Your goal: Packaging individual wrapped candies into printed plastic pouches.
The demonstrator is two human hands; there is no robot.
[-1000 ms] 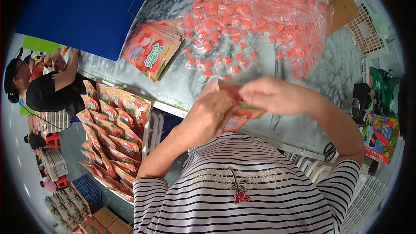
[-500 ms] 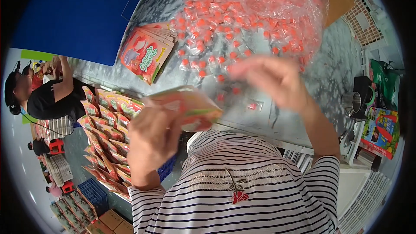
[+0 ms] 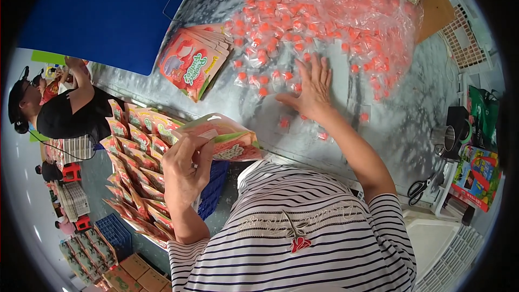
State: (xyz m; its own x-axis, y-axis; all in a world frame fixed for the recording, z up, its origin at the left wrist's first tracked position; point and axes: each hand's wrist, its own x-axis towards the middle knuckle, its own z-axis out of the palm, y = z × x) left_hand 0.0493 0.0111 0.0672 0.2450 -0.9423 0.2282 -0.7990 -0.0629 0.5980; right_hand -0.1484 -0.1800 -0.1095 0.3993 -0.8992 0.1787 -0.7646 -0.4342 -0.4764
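My left hand [image 3: 186,165] pinches the edge of a red and green printed pouch [image 3: 235,145], whose mouth gapes toward the table. My right hand [image 3: 315,89] lies spread on the grey marbled tabletop [image 3: 403,124], fingers pointing away from me. Around its fingertips are small clear packets with red-orange pieces [image 3: 286,75]; a few more lie near the wrist and table edge. Beyond them a heap of the same packets [image 3: 335,5] spills from a clear plastic bag. To the left, a fanned stack of flat pouches [image 3: 189,65] rests on the table.
Left of me stands a blue crate [image 3: 216,181] packed with upright filled pouches [image 3: 141,154]. A blue panel [image 3: 97,16] covers the far left. At right are scissors [image 3: 419,189], a metal cup [image 3: 444,139] and a white basket [image 3: 462,38]. A person in black [image 3: 75,111] works at left.
My right hand has come down onto the table, moving left and spreading its fingers among the packets. The left hand still holds the pouch, now steadier and slightly lower.
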